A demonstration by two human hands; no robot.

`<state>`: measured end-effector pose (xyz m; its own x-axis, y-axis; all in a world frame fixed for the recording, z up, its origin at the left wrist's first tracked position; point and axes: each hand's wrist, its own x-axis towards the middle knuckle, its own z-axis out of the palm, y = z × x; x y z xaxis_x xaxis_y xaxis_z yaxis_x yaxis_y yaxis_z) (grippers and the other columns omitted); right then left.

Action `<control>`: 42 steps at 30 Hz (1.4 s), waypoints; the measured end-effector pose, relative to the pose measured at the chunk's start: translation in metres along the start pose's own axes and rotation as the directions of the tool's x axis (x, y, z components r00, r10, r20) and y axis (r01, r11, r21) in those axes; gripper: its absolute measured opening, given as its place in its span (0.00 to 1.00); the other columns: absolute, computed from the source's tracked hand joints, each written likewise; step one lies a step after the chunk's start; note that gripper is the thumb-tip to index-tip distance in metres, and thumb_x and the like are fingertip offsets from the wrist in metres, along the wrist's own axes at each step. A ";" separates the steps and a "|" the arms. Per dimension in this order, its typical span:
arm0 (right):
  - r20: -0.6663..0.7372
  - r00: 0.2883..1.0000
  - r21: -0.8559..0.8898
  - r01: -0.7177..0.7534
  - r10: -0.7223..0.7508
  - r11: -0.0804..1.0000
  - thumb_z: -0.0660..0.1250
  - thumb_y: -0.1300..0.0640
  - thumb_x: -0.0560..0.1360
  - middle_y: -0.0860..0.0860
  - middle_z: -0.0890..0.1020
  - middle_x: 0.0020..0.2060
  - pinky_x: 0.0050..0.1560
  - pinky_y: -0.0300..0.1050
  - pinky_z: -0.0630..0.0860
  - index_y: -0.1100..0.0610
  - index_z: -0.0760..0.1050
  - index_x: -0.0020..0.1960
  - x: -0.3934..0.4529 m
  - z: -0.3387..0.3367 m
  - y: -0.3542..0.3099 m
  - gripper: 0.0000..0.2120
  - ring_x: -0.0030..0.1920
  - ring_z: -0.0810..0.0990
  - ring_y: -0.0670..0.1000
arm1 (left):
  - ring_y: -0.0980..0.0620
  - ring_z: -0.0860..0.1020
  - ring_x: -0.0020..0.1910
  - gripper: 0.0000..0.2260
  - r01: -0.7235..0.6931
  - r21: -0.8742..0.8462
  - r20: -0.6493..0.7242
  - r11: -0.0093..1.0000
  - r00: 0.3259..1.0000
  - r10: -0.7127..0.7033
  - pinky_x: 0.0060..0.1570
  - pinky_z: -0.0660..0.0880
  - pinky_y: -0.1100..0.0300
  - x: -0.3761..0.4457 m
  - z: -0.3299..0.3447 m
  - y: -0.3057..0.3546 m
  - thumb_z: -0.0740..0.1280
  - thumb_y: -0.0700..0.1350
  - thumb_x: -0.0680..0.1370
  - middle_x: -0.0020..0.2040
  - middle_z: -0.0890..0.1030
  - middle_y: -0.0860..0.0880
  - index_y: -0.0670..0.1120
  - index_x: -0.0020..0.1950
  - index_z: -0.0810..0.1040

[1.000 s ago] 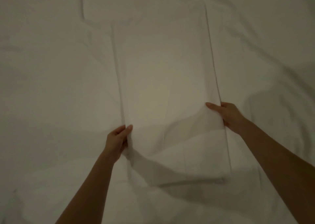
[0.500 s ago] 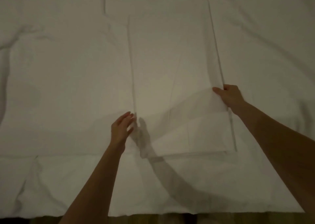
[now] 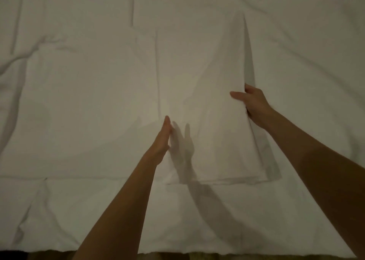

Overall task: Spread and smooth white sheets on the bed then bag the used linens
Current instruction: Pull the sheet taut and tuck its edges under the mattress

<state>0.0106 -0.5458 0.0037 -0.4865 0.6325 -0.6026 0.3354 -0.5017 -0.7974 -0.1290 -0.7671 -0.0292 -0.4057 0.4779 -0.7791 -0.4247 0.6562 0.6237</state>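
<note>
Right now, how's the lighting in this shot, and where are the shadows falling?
Head view: dim, warm light, brightest on the folded sheet at center. The left hand throws a sharp shadow to its right onto that sheet, so the light comes from the left. The right hand grips the lifted edge, which shades a dark wedge behind it. Corners darken; edges look soft.

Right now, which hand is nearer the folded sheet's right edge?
Right. The right hand grips that edge of the folded sheet; the left hand is open at its left edge.
</note>
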 end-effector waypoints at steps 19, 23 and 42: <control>0.072 0.985 -0.119 0.163 -0.155 0.979 0.64 0.65 0.77 0.43 0.81 0.40 0.27 0.33 0.71 0.51 0.73 0.67 -0.036 0.283 -0.002 0.20 0.31 0.80 0.37 | 0.46 0.60 0.76 0.33 -0.034 -0.006 0.102 0.999 0.994 0.034 0.69 0.58 0.33 -0.011 -0.221 0.051 0.46 0.68 0.78 0.79 0.57 0.52 0.55 0.80 0.51; 0.144 0.977 -0.098 0.172 -0.157 0.980 0.61 0.66 0.78 0.44 0.82 0.52 0.41 0.37 0.79 0.49 0.67 0.73 -0.025 0.360 0.019 0.26 0.47 0.82 0.44 | 0.43 0.68 0.71 0.33 -0.023 -0.173 0.144 0.985 0.988 0.048 0.60 0.71 0.38 -0.005 -0.266 0.053 0.51 0.68 0.77 0.78 0.60 0.52 0.57 0.79 0.53; -0.489 0.812 -0.498 0.041 -0.319 0.866 0.67 0.56 0.75 0.53 0.77 0.52 0.59 0.51 0.73 0.56 0.77 0.58 0.024 0.329 0.083 0.12 0.53 0.78 0.53 | 0.49 0.78 0.45 0.12 -0.083 0.048 -0.242 0.995 0.966 0.093 0.45 0.75 0.58 0.081 -0.319 0.027 0.68 0.48 0.79 0.51 0.80 0.45 0.43 0.58 0.77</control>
<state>-0.2390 -0.7665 -0.0668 -0.1081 0.9621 -0.2504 0.6722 -0.1148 -0.7314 -0.4318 -0.8968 -0.0553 -0.6273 0.3809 -0.6792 -0.3497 0.6415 0.6827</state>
